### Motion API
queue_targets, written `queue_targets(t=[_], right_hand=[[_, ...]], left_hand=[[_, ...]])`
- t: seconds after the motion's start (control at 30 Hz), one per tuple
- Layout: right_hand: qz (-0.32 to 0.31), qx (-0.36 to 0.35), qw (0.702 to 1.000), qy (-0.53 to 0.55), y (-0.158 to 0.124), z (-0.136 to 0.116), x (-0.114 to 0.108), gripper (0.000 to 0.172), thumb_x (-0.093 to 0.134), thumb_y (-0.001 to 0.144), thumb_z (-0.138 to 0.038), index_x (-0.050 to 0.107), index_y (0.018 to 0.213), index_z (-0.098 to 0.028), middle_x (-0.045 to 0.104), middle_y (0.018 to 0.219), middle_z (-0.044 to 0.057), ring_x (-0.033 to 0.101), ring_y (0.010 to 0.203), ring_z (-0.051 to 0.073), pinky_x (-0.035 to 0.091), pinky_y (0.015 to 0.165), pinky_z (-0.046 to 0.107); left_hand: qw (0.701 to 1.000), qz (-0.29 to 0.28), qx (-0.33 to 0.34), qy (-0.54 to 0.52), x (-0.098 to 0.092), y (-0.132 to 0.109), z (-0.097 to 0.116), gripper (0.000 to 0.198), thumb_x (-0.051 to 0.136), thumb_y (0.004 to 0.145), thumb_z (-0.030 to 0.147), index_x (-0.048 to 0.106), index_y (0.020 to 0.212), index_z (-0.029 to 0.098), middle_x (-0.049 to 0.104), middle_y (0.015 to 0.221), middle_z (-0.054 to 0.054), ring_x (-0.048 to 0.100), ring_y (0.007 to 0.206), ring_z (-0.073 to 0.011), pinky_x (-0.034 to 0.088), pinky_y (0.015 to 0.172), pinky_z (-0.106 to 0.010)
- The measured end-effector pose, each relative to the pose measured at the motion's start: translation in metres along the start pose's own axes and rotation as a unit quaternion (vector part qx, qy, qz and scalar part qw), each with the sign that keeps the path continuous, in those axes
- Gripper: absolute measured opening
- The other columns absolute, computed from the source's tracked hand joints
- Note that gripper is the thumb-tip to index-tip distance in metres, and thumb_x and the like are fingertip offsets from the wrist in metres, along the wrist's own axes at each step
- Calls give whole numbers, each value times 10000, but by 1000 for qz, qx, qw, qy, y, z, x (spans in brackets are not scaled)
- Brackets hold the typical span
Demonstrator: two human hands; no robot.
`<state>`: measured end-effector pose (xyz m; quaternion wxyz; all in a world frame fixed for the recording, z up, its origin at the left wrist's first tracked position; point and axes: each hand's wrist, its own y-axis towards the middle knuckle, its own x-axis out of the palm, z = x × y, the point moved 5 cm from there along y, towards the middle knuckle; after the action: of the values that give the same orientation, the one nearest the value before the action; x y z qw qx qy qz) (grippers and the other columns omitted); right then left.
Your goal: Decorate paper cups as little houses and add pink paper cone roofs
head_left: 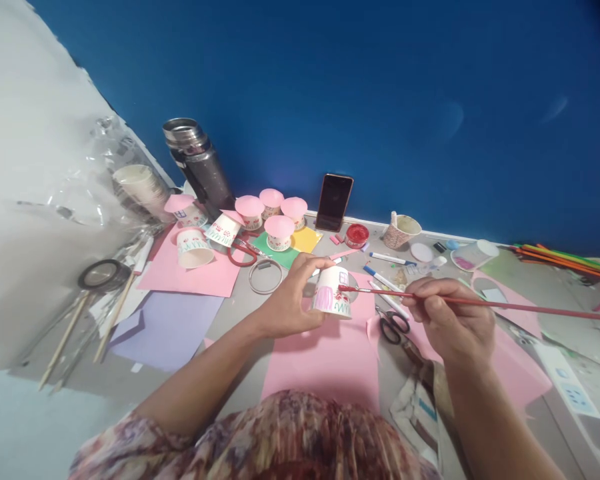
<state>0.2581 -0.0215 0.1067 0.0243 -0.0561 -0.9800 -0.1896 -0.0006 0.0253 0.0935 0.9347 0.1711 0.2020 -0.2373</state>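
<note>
My left hand (290,303) is wrapped round an upturned white paper cup (333,293), which carries a pink door, a window, red marks and green grass strokes. In my right hand (453,320) is a long red paintbrush (500,305), held in a pinch. Its bristle tip touches the cup's side near the red marks. Below the cup lies a pink paper sheet (325,367). Black-handled scissors (394,325) rest between the cup and my right hand. An open jar of red paint (357,235) stands farther back.
Several decorated cups with pink paper tops (280,228) stand at the back left, near a steel flask (200,163). A phone (335,202) leans on the blue wall. Markers (393,259), a paper cup (401,230) and pipe cleaners (570,260) lie to the right; lilac paper (167,330) is at left.
</note>
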Motion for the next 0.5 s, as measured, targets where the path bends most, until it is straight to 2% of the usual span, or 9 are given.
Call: queue_targets(t=[0.23, 0.37, 0.5], right_hand=[[-2, 19, 999, -26, -1, 3, 0, 182, 771, 918, -403, 771, 915, -221, 748, 795, 58, 577, 524, 140, 444, 440, 262], [4, 19, 1000, -6, 0, 2, 0, 157, 773, 919, -379, 775, 923, -222, 748, 785, 55, 567, 519, 131, 433, 432, 253], [9, 23, 1000, 9, 0, 1, 0, 136, 783, 910, -354, 779, 920, -219, 742, 786, 57, 561, 529, 127, 441, 438, 253]], left_hand=[[1000, -2, -2, -13, 2, 0, -2, 726, 694, 679, 74, 529, 1350, 297, 520, 1380, -88, 547, 1321, -328, 515, 1111, -539], [1000, -6, -8, -22, 3, 0, -2, 743, 692, 677, 76, 513, 1364, 294, 497, 1390, -92, 535, 1329, -319, 550, 1064, -497], [1000, -6, -8, -19, 3, 0, -2, 775, 683, 667, 62, 495, 1379, 303, 492, 1378, -90, 541, 1311, -313, 555, 1057, -503]])
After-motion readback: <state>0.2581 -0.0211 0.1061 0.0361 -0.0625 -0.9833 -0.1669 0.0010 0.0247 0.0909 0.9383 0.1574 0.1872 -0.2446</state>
